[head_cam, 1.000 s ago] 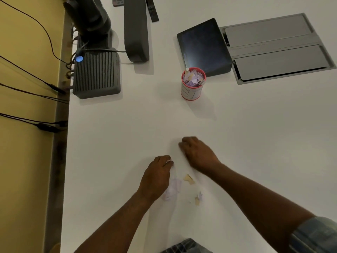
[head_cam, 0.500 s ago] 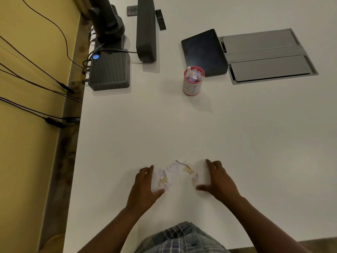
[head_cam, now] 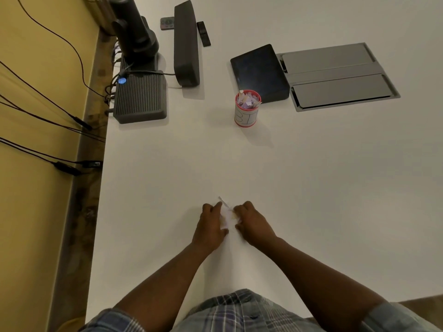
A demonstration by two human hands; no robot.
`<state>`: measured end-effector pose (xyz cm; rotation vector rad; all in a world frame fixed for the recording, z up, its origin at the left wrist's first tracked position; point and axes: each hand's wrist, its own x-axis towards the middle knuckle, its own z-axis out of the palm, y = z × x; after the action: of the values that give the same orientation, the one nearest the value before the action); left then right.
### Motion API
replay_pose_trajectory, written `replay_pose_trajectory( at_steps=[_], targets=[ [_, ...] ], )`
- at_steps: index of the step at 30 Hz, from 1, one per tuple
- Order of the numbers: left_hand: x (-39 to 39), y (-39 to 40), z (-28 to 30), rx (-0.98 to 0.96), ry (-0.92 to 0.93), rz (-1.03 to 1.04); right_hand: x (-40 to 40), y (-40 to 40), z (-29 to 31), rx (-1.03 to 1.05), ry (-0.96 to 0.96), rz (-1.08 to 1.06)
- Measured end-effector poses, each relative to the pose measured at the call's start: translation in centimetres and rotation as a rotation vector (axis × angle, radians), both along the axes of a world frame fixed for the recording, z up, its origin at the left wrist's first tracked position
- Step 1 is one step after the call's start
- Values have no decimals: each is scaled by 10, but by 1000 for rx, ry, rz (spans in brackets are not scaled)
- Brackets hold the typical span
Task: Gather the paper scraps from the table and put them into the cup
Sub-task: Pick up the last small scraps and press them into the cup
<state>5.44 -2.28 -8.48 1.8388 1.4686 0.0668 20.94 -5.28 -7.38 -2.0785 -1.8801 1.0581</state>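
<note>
White laminate makes up the broad flat surface [head_cam: 311, 188] in front of me, running from my plaid shirt to the yellow wall at its left edge. One grey recessed metal panel with two long lids [head_cam: 335, 77] sits flush in it at the far right, and one dark flat tablet [head_cam: 257, 70] lies just beside that panel's left end. On the far left I count one ribbed dark grey box with a small blue light [head_cam: 141, 97], one tall black camera unit [head_cam: 134, 37] behind it, one long black speaker bar [head_cam: 186, 44], and two small black remotes past the bar.

One white paper cup with red rims [head_cam: 247, 109] stands upright just in front of the tablet, already heaped with pale scraps, with marker writing on its side that I cannot read.

My left hand [head_cam: 209, 227] and right hand [head_cam: 253, 224] are pressed in toward each other on the surface near me, well apart from the cup, fingers curled and pinching one small bunch of white and tan paper scraps [head_cam: 227, 215] between them. How many pieces are in the bunch I cannot tell.
</note>
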Motion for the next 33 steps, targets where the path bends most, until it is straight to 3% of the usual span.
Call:
replay_pose_trajectory(
  at_steps=[5, 10, 13, 20, 33],
  targets=[
    [-14, 22, 0, 72, -16, -5, 19, 13, 4, 38, -16, -1],
    [-19, 42, 0, 64, 143, -322, 26, 5, -4, -95, -86, 161],
    [-7, 47, -1, 103, 174, -433, 10, 4, -9, -62, -26, 100],
    [-15, 34, -3, 159, -24, -274, -19, -1, -21, 8, -10, -18],
    [-25, 12, -3, 127, -68, 64, -38, -5, -11, 148, -118, 178]
  ],
)
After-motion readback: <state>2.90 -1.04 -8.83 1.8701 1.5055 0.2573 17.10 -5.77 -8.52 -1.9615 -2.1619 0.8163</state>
